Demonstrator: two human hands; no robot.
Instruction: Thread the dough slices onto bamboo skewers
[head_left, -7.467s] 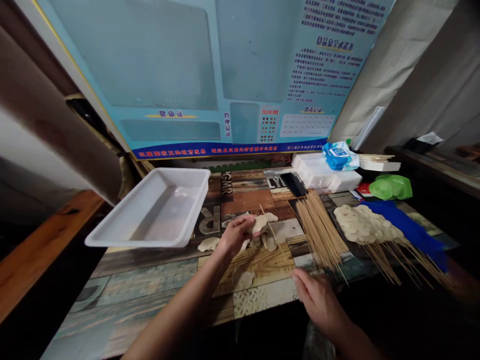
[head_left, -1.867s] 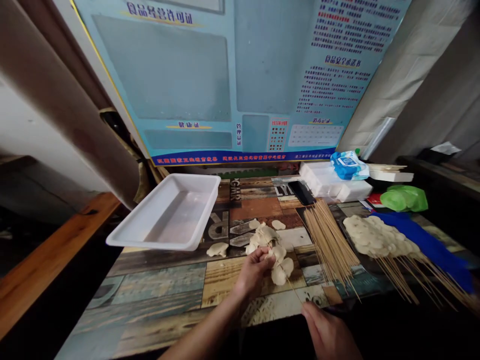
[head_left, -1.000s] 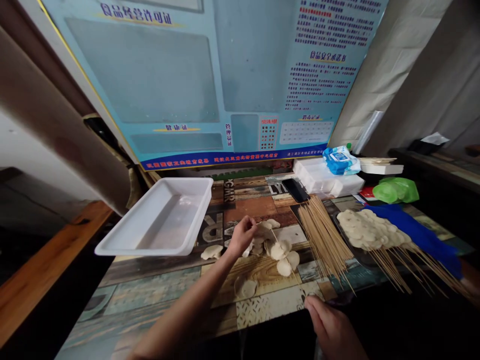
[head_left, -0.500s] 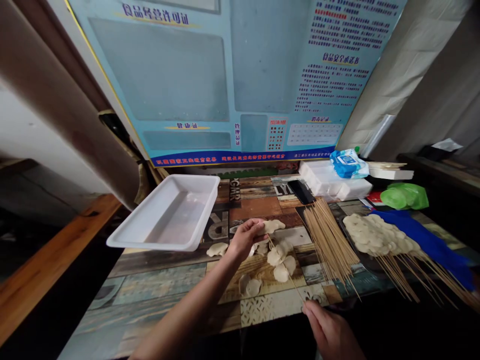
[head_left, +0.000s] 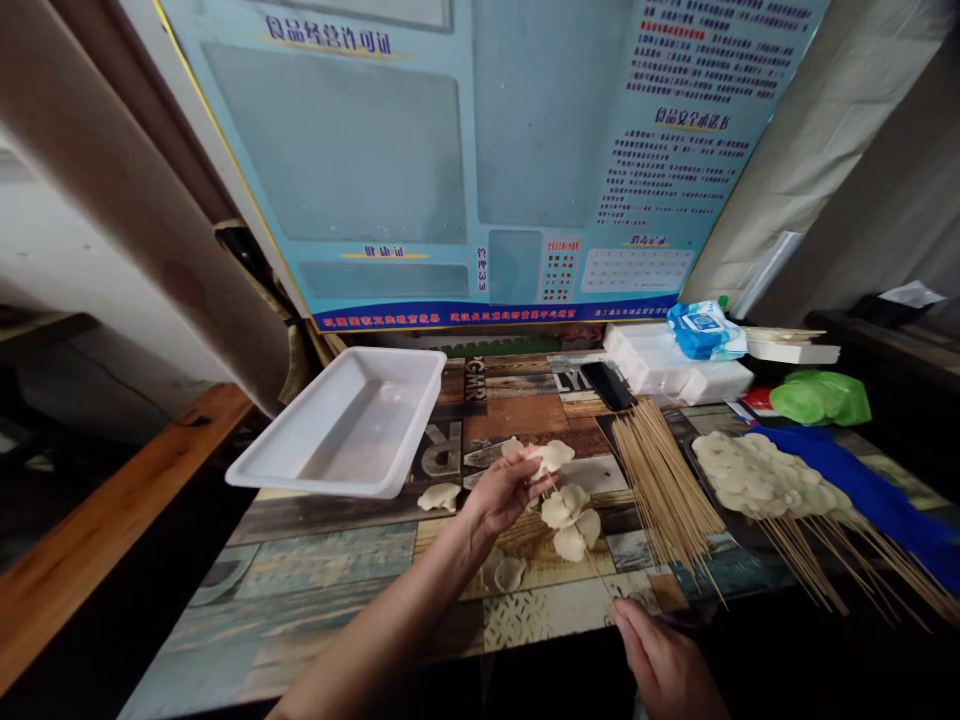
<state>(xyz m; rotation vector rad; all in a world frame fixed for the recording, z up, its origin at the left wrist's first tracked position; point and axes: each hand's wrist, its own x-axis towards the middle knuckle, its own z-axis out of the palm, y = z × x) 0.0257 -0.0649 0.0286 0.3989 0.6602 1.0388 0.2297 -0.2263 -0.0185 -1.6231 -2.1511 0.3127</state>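
Note:
My left hand [head_left: 504,492] pinches a pale round slice [head_left: 553,455] just above the table, at the tip of a thin bamboo skewer [head_left: 592,560]. Two or three slices [head_left: 570,520] are threaded on that skewer. My right hand [head_left: 658,660] grips the skewer's near end at the table's front edge. Loose slices [head_left: 441,495] lie on the tabletop around my left hand, and two more slices [head_left: 504,572] lie nearer to me.
An empty white plastic tray [head_left: 352,425] overhangs the table's left edge. A bundle of bare skewers [head_left: 660,470] lies right of centre. Further right is a pile of skewered slices [head_left: 757,478] on a dark tray, then blue cloth [head_left: 862,490]. White boxes [head_left: 667,368] stand at the back.
My left hand picked a slice from the loose pile and brought it back to the skewer tip. My right hand stayed at the skewer's near end.

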